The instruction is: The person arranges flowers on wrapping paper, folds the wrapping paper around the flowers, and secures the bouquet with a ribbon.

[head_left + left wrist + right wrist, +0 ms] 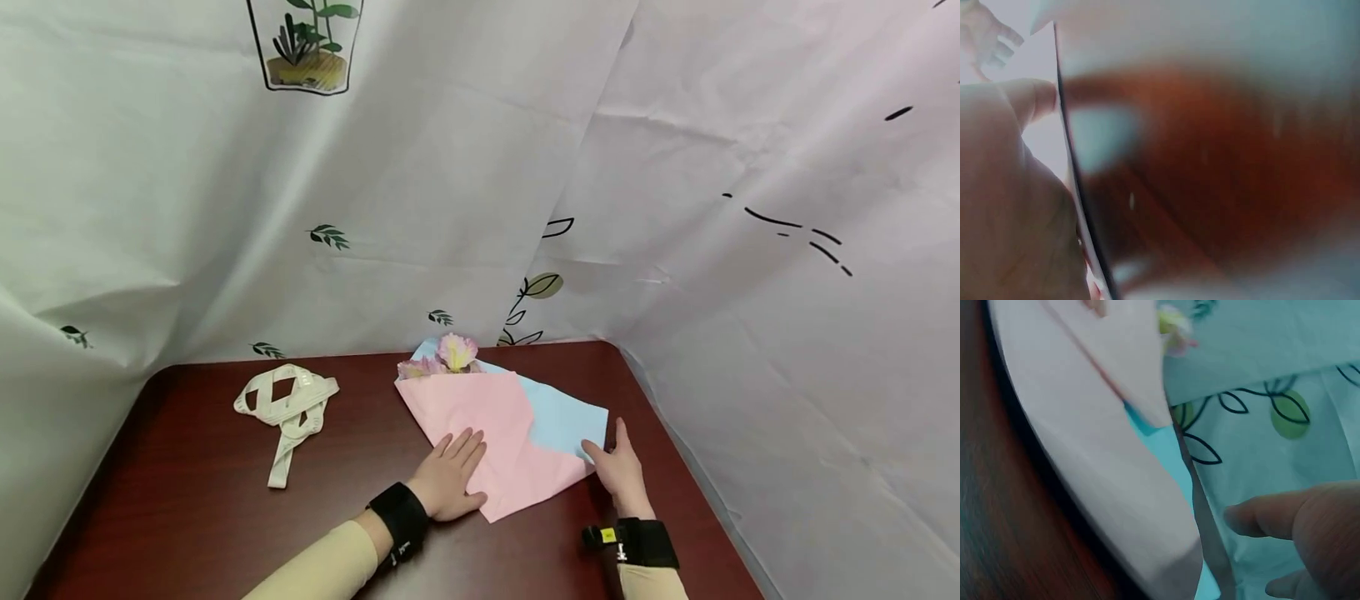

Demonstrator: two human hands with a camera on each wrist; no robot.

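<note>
A sheet of wrapping paper, pink [480, 417] on one face and light blue [566, 417] on the other, lies folded around pink-and-yellow flowers [456, 352]. My left hand [442, 482] rests with spread fingers on the pink fold's lower left side. Close by the paper's right corner is my right hand [621, 471], its thumb at the blue edge and its fingers stretched out. In the right wrist view, straight fingers [1266, 515] stand beside the paper's edge. The left wrist view has the thumb [1038, 100] against the paper's edge. The flower stems are hidden inside the fold.
A loosely looped cream-white ribbon [288, 406] lies on the dark red-brown table [187, 500], left of the paper. A white cloth [450, 208] printed with leaves hangs behind the table and along its right side.
</note>
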